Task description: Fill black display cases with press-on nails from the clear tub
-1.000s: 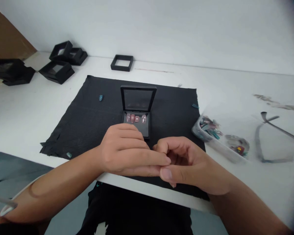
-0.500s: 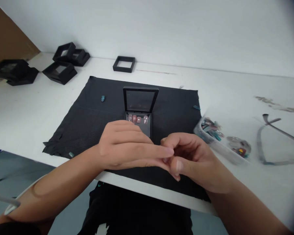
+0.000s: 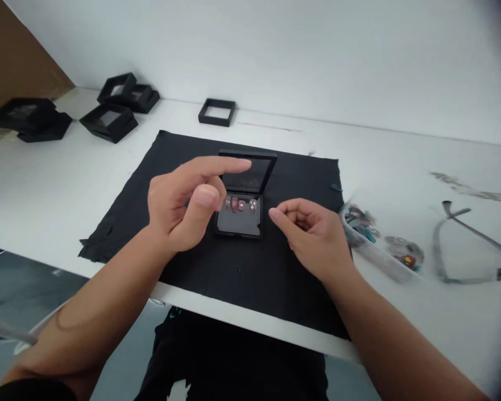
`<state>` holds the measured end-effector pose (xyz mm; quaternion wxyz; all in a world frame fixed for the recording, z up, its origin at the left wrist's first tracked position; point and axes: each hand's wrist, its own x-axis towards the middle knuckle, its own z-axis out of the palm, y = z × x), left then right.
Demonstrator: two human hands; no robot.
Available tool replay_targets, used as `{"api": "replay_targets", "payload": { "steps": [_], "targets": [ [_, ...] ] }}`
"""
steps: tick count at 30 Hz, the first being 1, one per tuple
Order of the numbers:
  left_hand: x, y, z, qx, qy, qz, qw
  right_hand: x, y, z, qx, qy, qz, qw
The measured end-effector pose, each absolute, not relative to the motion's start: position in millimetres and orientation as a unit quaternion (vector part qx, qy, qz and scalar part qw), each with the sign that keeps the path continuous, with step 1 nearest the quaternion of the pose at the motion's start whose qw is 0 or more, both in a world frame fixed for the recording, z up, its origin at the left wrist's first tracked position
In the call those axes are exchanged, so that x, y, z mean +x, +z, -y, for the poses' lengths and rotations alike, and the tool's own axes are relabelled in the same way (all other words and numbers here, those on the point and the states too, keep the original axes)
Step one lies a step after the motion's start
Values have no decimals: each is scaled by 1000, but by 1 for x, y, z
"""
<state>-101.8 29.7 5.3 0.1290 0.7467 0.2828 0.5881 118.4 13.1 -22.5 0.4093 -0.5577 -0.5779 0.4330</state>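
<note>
Left hand (image 3: 183, 206): index extended, spread from thumb, other fingers curled. Right hand (image 3: 317, 236): fingers curled near thumb; cannot tell if anything is pinched. Nail tips (image 3: 241, 206) sit in open case (image 3: 239, 224), partly behind left hand, on black mat (image 3: 237, 284).

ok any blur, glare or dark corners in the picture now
In the head view, the clear plastic tray is blurred; the open display case shows a faint sheen; the left hand looks fairly crisp; the upper right corner falls dark.
</note>
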Motion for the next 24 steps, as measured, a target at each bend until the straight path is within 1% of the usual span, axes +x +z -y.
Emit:
{"api": "replay_targets", "payload": {
  "steps": [2, 3, 6, 9, 11, 14, 19, 24],
  "targets": [
    [-110, 1, -35, 757, 571, -295, 116, 115, -27, -21, -589, 350, 628, 370],
    [-115, -2, -39, 765, 561, -296, 110, 114, -28, -25, -593, 332, 644, 352],
    [-129, -11, -50, 770, 542, -325, 82, 111, -27, -37, -578, 350, 675, 297],
    [-142, -20, -62, 734, 559, -381, 60, 110, -23, -46, -557, 387, 695, 238],
    [-147, -24, -67, 708, 565, -422, 47, 111, -21, -49, -553, 398, 699, 217],
    [-146, -26, -67, 705, 550, -443, 59, 113, -20, -50, -555, 403, 696, 213],
    [-133, -27, -58, 759, 510, -387, 122, 115, -22, -50, -568, 394, 685, 228],
    [-127, -27, -53, 779, 486, -377, 119, 115, -27, -51, -574, 368, 686, 255]
  ]
}}
